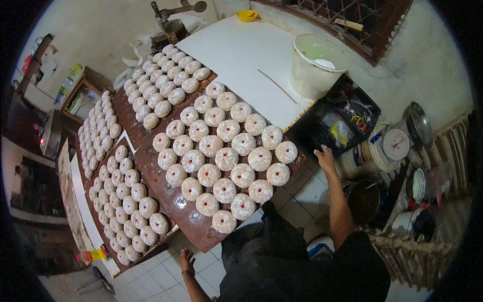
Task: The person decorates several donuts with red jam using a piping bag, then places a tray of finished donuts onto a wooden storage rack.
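Observation:
Rows of round, flour-dusted dough buns (226, 160) lie on a brown board (193, 217), each with a red dot in its middle. Below the front of this board hangs my left hand (187, 262), empty, its fingers loosely apart. My right hand (325, 157) reaches out past the board's right corner, close to a black crate (314, 135). Its floury fingers are stretched out and I see nothing held in them. Inside the crate are a clear plastic bag, a yellow piece and some coloured bits.
More boards of buns (126, 201) stand to the left. Behind them are a white tabletop (241, 55), a thin stick (276, 85), a pale bucket (317, 70) and a yellow bowl (246, 16). At right stand a dial scale (396, 144) and a dark-filled bucket (363, 201).

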A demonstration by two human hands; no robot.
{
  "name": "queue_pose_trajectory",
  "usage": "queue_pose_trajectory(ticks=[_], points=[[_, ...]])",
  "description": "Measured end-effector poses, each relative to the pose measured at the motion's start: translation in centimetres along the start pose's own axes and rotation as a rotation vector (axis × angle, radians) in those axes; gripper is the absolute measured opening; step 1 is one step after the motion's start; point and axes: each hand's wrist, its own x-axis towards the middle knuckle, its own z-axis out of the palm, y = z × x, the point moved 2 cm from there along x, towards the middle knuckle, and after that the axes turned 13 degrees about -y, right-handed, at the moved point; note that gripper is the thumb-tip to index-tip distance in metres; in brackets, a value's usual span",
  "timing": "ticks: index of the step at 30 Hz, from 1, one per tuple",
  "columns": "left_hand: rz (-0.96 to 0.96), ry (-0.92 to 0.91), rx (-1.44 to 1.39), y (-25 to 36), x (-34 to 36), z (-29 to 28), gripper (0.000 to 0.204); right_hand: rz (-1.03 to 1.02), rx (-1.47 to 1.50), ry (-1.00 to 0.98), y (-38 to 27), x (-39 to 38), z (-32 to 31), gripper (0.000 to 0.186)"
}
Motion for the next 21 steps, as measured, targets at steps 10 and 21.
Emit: queue_pose_trajectory(ticks=[10, 21], points=[[0.093, 0.009, 0.077, 3.3, -3.2, 7.5, 0.05, 0.24, -0.175, -0.873, 1.2, 12.9, 7.5, 0.047], [0.086, 0.112, 0.128, 3.8, -4.4, 8.0, 0.047, 0.03, 0.317, -0.83, -2.2, 11.3, 3.6, 0.052]])
